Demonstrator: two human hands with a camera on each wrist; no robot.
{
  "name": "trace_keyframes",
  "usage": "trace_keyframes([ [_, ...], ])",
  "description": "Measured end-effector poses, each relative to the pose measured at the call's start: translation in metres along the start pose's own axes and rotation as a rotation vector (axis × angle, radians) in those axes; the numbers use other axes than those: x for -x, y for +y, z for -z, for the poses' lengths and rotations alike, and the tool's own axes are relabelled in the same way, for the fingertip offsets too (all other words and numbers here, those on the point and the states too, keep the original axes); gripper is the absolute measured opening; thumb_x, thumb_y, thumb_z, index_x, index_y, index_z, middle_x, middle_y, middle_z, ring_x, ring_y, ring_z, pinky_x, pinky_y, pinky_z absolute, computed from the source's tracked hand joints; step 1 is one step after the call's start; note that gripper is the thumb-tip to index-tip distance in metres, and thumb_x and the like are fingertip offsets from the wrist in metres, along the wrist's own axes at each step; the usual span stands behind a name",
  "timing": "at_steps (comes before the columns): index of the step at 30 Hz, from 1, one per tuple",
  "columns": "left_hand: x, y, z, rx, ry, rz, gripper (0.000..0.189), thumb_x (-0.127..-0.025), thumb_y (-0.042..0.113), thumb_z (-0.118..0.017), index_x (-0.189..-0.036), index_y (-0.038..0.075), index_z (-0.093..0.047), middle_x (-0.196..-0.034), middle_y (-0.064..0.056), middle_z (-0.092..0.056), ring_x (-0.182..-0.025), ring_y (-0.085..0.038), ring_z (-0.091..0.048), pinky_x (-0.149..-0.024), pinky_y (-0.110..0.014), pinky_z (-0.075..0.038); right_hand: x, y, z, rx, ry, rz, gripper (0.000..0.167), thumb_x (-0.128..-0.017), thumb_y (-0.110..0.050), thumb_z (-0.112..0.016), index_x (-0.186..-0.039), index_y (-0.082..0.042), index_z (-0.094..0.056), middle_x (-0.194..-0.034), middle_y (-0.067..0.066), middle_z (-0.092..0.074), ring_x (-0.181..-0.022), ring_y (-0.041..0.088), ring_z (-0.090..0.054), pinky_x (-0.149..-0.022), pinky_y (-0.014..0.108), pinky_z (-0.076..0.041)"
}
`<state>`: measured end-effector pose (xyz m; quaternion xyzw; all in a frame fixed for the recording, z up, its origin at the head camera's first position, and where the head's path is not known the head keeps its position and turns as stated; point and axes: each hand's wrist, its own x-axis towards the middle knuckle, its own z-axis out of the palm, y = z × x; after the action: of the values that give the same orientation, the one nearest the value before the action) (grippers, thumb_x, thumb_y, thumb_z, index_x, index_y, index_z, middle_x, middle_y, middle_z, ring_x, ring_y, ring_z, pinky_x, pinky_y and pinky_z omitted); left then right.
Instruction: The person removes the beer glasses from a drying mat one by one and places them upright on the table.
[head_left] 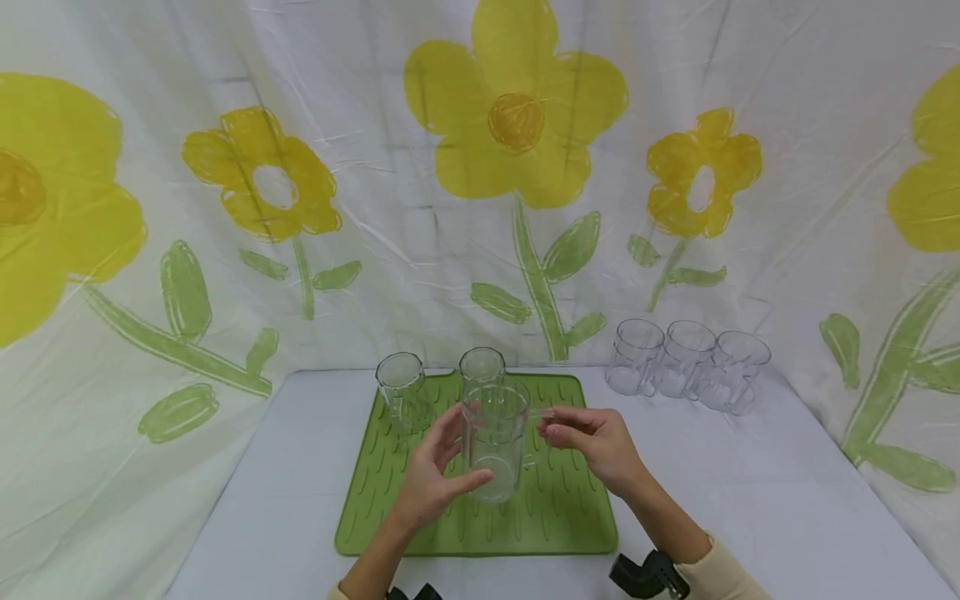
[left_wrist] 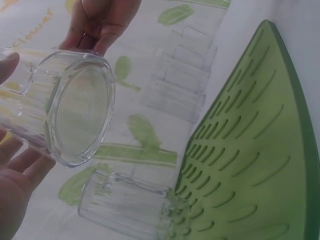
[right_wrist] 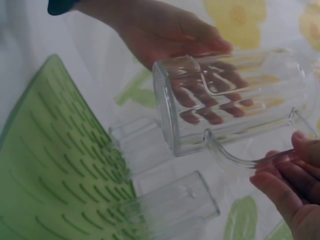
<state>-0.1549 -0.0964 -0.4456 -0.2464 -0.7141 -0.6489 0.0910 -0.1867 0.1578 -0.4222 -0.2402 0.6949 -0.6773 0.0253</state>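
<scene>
Green mat (head_left: pixel 558 517), clear mug (head_left: pixel 498 446), flowered backdrop (head_left: pixel 420 250)

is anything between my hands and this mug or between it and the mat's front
Nothing visible: your left hand holds the mug, your right hand its handle; two other mugs stand toward the back of the mat.

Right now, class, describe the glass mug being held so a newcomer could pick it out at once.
Find the green mat on the white table. Above it, the left hand is around a clear glass mug and the right hand pinches its handle. Only this mug is held up; the other mugs stand on the mat or the table.
</scene>
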Motion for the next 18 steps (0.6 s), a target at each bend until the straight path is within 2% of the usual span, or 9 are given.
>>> trace_keyframes([
  [12,-0.0013,0.0021,0.0004,-0.049,0.0,0.007,0.086,-0.077,0.002,-0.079,-0.15,0.007,-0.033,-0.148,-0.02,-0.046,-0.131,-0.001,-0.049,-0.105,-0.022,-0.047,-0.0008,-0.0008,0.0009,-0.006,0.018,0.021,0.036,-0.093,-0.004,-0.062,-0.115,0.024,-0.057,-0.096,-0.018,-0.073,-0.091,0.001,-0.071,-0.077,0.021,-0.06],
  [18,-0.0022,0.0013,-0.0002,-0.064,0.01,0.001,0.084,-0.078,0.001,-0.078,-0.149,0.005,-0.034,-0.143,-0.022,-0.049,-0.127,-0.002,-0.051,-0.104,-0.025,-0.049,-0.0012,-0.0015,0.0025,-0.001,0.027,0.027,0.036,-0.093,-0.004,-0.062,-0.115,0.024,-0.057,-0.096,-0.018,-0.073,-0.091,0.001,-0.071,-0.078,0.021,-0.06],
])
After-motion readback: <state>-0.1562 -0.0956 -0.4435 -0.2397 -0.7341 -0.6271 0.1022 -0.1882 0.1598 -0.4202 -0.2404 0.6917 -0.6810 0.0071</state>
